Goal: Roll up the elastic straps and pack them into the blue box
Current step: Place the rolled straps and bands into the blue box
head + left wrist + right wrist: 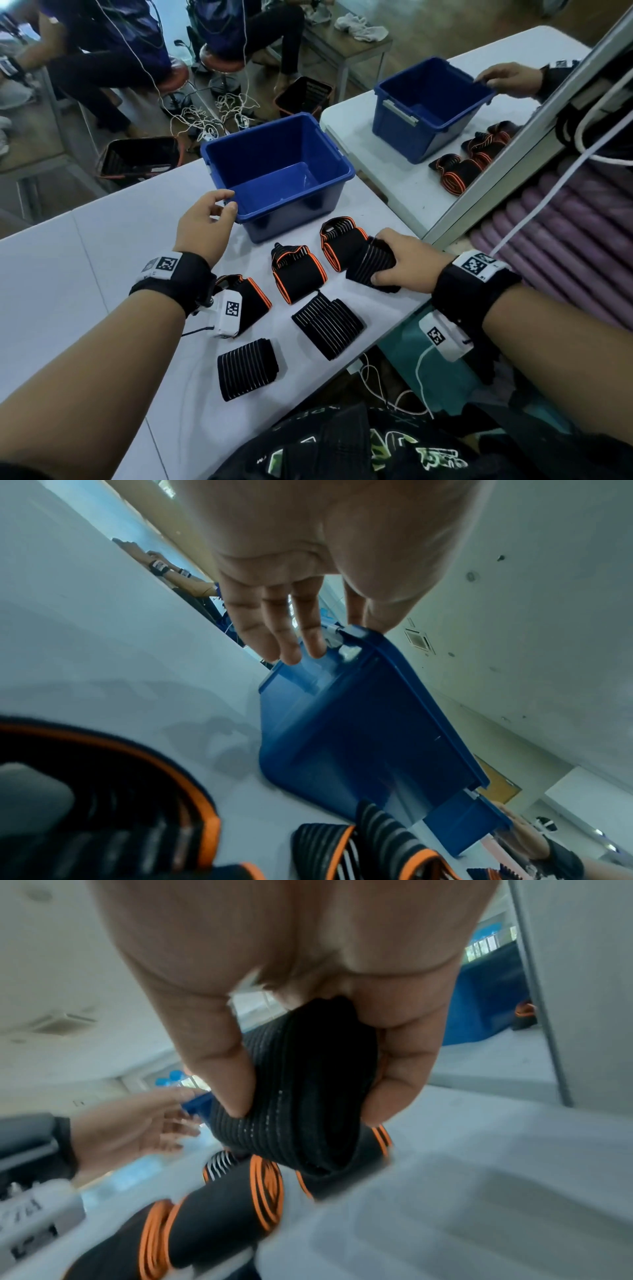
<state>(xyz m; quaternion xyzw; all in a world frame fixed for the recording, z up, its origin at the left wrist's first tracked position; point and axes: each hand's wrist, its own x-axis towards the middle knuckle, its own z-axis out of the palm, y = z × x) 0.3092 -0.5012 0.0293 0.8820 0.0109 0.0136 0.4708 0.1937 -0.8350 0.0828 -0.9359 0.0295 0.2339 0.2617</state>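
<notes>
The blue box [329, 192] stands open and empty on the white table [120, 246]. My left hand [230, 201] pinches the rim at its near left corner; in the left wrist view the fingers [287, 642] lie against the box wall [359, 737]. My right hand [378, 258] grips a rolled black striped strap [371, 274] just above the table, thumb and fingers curled round the same strap [301, 1083] in the right wrist view. Orange-edged straps [298, 274] [339, 246] [251, 298] and black striped straps [327, 323] [246, 368] lie folded in front of the box.
A mirror [479, 113] along the table's right edge reflects the box and straps. The table's near edge [387, 329] drops to cables on the floor. Black baskets [137, 161] and seated people [102, 51] are beyond the far edge.
</notes>
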